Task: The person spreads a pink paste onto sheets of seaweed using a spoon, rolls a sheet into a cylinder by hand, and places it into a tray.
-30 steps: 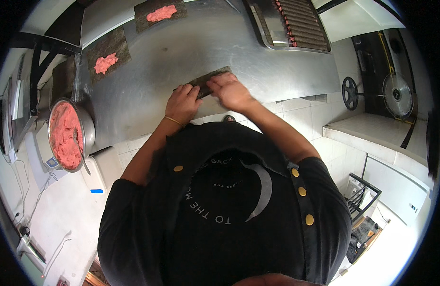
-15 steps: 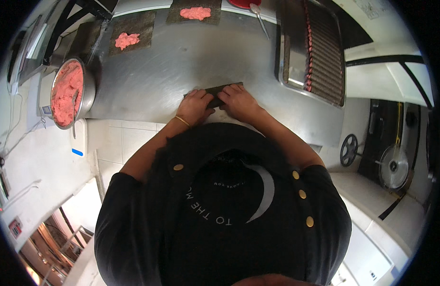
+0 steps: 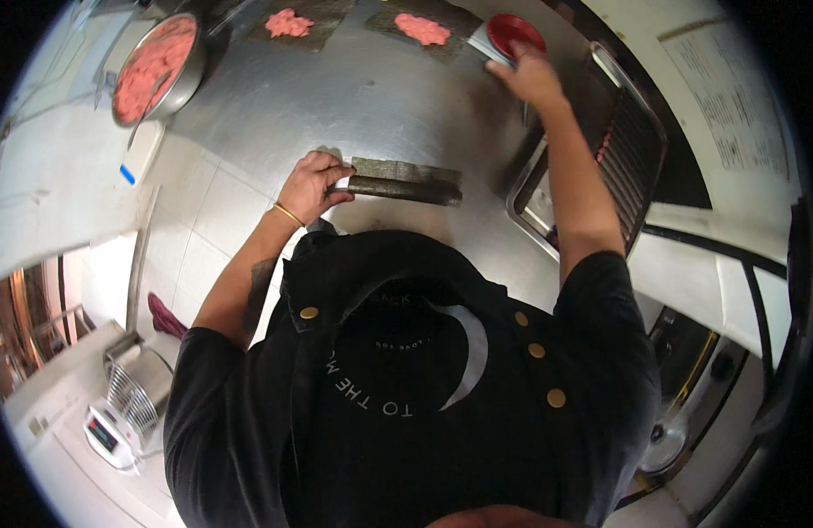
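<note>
My left hand (image 3: 314, 188) is closed on the left end of a dark seaweed roll (image 3: 406, 188), with the thumb below and fingers above. The roll lies near the table's front edge, and a flat strip of its seaweed sheet (image 3: 402, 167) stretches out beyond it. At the far right, my right hand (image 3: 537, 81) reaches to a red bowl (image 3: 515, 33). Motion smears its fingers. A thin handle shows just below that hand; whether the fingers grip it I cannot tell.
Two seaweed sheets with pink paste (image 3: 422, 29) lie at the far side of the steel table (image 3: 274, 114). A metal bowl of pink paste (image 3: 157, 70) with a spoon stands at the left. On the right, a metal tray (image 3: 529, 211) holds dark rolls in rows.
My right hand has left the roll and gone far right to the red bowl. My left hand has shifted to the roll's left end. The view has turned and moved.
</note>
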The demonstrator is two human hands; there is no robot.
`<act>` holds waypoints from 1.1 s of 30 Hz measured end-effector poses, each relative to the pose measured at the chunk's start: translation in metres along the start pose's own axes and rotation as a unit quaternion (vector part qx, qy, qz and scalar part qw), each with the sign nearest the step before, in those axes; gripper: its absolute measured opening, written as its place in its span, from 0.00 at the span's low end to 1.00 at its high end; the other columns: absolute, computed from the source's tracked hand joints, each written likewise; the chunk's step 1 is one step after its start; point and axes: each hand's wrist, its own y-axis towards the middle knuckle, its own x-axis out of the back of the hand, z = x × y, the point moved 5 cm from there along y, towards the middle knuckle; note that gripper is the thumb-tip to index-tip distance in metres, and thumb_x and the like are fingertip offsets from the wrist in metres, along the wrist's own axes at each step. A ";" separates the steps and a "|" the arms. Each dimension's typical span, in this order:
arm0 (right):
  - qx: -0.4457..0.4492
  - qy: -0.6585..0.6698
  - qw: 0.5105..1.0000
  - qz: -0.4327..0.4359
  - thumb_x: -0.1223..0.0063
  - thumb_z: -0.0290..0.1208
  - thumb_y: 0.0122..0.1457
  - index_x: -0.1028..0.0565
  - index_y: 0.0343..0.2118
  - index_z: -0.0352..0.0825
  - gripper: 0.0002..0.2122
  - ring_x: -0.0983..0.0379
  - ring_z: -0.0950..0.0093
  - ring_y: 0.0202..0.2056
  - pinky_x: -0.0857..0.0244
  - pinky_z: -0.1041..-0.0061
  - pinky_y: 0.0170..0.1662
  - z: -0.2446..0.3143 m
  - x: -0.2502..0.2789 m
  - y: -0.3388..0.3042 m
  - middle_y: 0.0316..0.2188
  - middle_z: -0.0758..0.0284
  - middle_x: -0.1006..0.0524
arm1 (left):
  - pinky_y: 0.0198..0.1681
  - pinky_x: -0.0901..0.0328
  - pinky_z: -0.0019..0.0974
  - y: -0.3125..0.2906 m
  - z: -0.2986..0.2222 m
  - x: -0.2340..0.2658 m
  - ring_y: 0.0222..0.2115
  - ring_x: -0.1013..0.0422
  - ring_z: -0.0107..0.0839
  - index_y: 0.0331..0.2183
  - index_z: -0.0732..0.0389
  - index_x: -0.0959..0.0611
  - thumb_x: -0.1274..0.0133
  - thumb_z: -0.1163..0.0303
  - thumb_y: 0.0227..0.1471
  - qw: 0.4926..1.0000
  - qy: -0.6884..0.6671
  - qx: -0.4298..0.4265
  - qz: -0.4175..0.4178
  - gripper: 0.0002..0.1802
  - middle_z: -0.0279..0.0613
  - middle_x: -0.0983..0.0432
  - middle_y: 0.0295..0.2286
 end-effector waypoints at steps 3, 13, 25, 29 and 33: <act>-0.010 -0.031 0.999 -0.007 0.51 0.69 0.62 0.35 0.70 0.35 0.44 0.38 0.53 0.70 0.43 0.58 0.71 -0.030 -0.009 0.054 0.68 0.52 0.32 | 0.59 0.37 0.46 -0.012 0.009 -0.003 0.52 0.30 0.43 0.52 0.52 0.13 0.27 0.55 0.43 0.999 -0.013 0.038 -0.007 0.33 0.40 0.23 0.45; -0.052 -0.012 0.989 0.139 0.65 0.76 0.63 0.25 0.63 0.31 0.47 0.29 0.54 0.64 0.39 0.57 0.67 -0.038 -0.039 0.082 0.61 0.49 0.24 | 0.60 0.44 0.48 -0.014 0.000 -0.004 0.52 0.35 0.44 0.55 0.48 0.15 0.23 0.46 0.33 0.997 -0.010 0.072 0.002 0.44 0.39 0.30 0.45; -0.147 0.798 0.584 0.013 0.45 0.40 0.72 0.20 0.35 0.37 0.12 0.23 0.76 0.32 0.28 0.73 0.36 0.102 -0.032 -0.080 0.28 0.69 0.20 | 0.54 0.36 0.47 -0.008 0.010 0.006 0.46 0.32 0.44 0.52 0.51 0.15 0.20 0.52 0.31 0.998 -0.009 -0.055 -0.022 0.43 0.39 0.29 0.41; -0.119 0.459 0.879 0.049 0.40 0.41 0.67 0.18 0.40 0.31 0.15 0.21 0.68 0.39 0.27 0.68 0.49 0.203 -0.045 -0.176 0.35 0.64 0.19 | 0.55 0.35 0.47 -0.007 0.018 0.006 0.47 0.31 0.44 0.51 0.52 0.15 0.21 0.52 0.32 0.997 -0.027 -0.076 -0.021 0.41 0.39 0.28 0.41; 0.051 0.274 0.960 0.022 0.40 0.47 0.64 0.19 0.47 0.30 0.22 0.26 0.55 0.51 0.32 0.57 0.57 0.267 -0.057 -0.207 0.48 0.55 0.23 | 0.55 0.35 0.46 -0.006 0.015 0.005 0.47 0.30 0.44 0.49 0.53 0.14 0.22 0.53 0.34 0.993 -0.030 -0.102 -0.044 0.38 0.39 0.26 0.41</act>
